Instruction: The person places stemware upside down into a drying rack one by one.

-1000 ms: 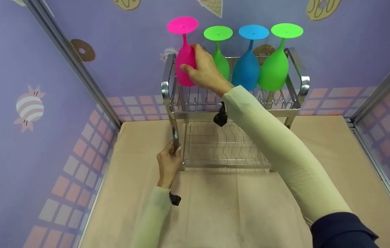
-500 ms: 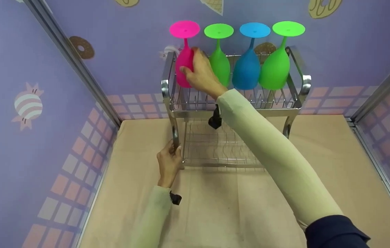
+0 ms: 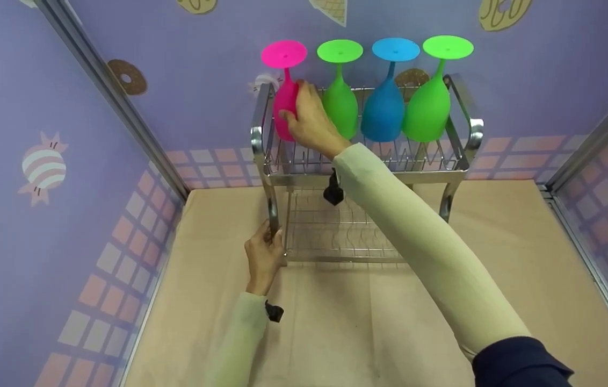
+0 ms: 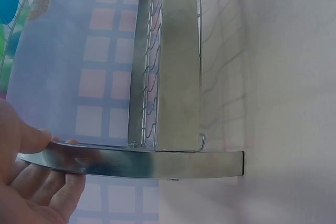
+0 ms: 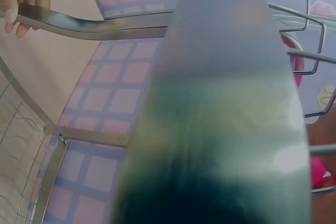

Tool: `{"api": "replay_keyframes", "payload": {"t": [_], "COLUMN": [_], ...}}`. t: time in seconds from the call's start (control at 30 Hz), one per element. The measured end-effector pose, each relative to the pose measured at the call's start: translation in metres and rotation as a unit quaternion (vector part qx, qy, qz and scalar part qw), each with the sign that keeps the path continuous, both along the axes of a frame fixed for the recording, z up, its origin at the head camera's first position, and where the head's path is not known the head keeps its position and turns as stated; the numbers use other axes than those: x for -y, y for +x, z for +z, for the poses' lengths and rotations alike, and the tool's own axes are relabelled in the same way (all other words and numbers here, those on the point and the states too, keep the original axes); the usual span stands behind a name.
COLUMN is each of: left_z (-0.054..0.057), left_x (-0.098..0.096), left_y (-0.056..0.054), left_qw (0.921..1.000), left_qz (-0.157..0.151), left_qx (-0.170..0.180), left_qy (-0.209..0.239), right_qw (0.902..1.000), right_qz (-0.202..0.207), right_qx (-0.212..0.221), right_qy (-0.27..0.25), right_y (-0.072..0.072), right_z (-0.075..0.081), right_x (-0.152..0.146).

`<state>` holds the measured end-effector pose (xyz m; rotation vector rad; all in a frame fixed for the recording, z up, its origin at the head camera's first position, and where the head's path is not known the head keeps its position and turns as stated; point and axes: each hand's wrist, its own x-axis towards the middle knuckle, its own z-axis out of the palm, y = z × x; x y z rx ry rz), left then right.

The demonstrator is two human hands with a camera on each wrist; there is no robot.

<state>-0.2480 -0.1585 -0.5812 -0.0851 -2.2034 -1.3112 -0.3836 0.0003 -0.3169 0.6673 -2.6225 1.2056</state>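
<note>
A pink wine goblet (image 3: pixel 284 102) stands upside down at the left end of the rack's upper tier, its round foot upward. My right hand (image 3: pixel 312 118) grips its bowl from the right side, thumb toward the front. In the right wrist view only slivers of the pink goblet (image 5: pixel 317 171) show behind the rack's wires. My left hand (image 3: pixel 263 255) holds the front left leg of the metal dish rack (image 3: pixel 336 177) low down. The left wrist view shows the thumb and fingers of that left hand (image 4: pixel 44 182) wrapped round the flat leg (image 4: pixel 115 162).
Beside the pink goblet stand a green goblet (image 3: pixel 340 105), a blue goblet (image 3: pixel 383 113) and a second green goblet (image 3: pixel 427 110), all inverted. The rack's lower wire tier (image 3: pixel 347 231) sits above the beige cloth (image 3: pixel 331 322). Patterned walls (image 3: pixel 121 123) enclose the back and sides.
The pink goblet and my right hand have moved down a little, so its foot is now slightly lower than the others. My left hand keeps its hold on the leg.
</note>
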Motion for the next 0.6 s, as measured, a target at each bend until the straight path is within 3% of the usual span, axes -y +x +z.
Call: {"api": "replay_keyframes", "payload": {"t": [0.33, 0.6], "left_z": [-0.0016, -0.0008], "left_x": [-0.0019, 0.0007], "left_y": [-0.0013, -0.0012], "left_qw": [0.9998, 0.9999], "left_qz": [-0.018, -0.01], "left_qx": [0.0, -0.006], "left_qy": [0.01, -0.002], "right_qw": [0.999, 0.9987], "right_qz": [-0.018, -0.01], "right_qx": [-0.03, -0.037], "right_qy": [0.028, 0.032], "right_y": [-0.0022, 0.0059], "right_z": [-0.0007, 0.0064], "right_x": [-0.0019, -0.0058]}}
